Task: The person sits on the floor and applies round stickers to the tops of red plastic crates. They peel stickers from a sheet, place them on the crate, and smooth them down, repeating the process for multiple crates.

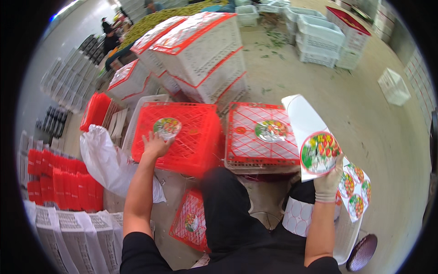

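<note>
My bare left hand [157, 144] touches the lower edge of a round fruit label [167, 128] on a stack of red plastic lattice lids [198, 137], fingers spread. To the right of the stack, a crate with a red lattice lid [239, 133] bears another round label [272, 131] over white lining. My right hand [329, 178], in a light glove, grips a white sheet [303, 116] with one round fruit label near its lower end. More sheets of round labels [356, 186] hang below that hand. A white sheet with empty circle outlines [297, 215] lies over my leg.
Tall stacked white crates with red lids [212, 61] stand ahead. Pale crates [320, 37] stand at the back right, and one white crate [393, 87] sits on the floor. Red lids [65, 181] and a white plastic bag [106, 161] are at left. People [111, 37] work behind.
</note>
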